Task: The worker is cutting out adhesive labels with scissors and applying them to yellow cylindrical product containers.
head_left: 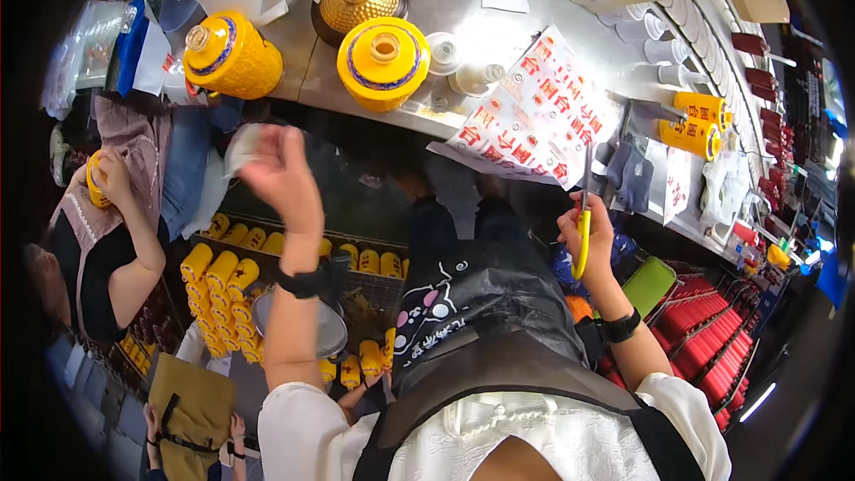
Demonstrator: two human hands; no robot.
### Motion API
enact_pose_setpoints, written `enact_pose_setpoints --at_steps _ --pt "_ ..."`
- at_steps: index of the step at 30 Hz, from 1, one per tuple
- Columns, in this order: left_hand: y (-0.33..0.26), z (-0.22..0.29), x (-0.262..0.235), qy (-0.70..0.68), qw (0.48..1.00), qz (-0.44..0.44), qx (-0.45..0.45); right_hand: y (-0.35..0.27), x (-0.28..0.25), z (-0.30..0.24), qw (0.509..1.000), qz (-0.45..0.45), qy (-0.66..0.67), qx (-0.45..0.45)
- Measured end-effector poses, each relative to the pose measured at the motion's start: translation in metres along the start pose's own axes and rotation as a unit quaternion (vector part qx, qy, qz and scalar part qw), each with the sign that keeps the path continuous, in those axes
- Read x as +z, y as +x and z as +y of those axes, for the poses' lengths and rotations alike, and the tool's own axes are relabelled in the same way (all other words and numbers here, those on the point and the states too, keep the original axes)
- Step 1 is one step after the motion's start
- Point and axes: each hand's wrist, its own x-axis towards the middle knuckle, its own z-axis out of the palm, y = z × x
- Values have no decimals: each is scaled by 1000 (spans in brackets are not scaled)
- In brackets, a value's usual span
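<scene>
My right hand (591,233) is closed around yellow-handled scissors (582,245), their dark blade pointing up to the edge of a sheet of white paper with red print (539,111). The sheet lies on the metal table and hangs slightly over its front edge. My left hand (283,180) is raised left of the table's edge, fingers stretched and a little blurred. Beside its fingertips shows a whitish translucent thing (239,148); whether they touch it I cannot tell. Beyond stand a yellow jar with a blue band (383,71) and another yellow jar (240,58), tilted in the view.
A gold-domed dark jar (361,0) and clear plastic cups (476,78) stand on the table. Yellow bottles (695,138) lie at the right. Below left are stacked yellow bottles (223,294). A co-worker's hand (111,176) holds a yellow thing at the left. Red stools (712,330) stand lower right.
</scene>
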Motion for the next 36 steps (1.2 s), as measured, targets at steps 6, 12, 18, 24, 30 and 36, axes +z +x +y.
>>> enact_pose_setpoints --at_steps 6,12,18,24,30,36 --pt "-114 -25 72 220 927 -290 86 10 12 27 997 -76 -16 7" --pt "-143 -39 124 323 914 -222 105 18 -1 30 993 -118 -19 6" --pt "-140 -17 155 385 888 -213 132 35 -26 41 990 -138 -18 -5" --pt "-146 -19 180 529 827 -179 62 45 -52 42 986 -157 -23 -46" --pt "-145 -34 177 485 850 -183 92 58 -75 52 980 -166 -61 -86" --pt "-133 -30 176 440 868 -171 152 64 -84 54 980 -165 -58 -95"
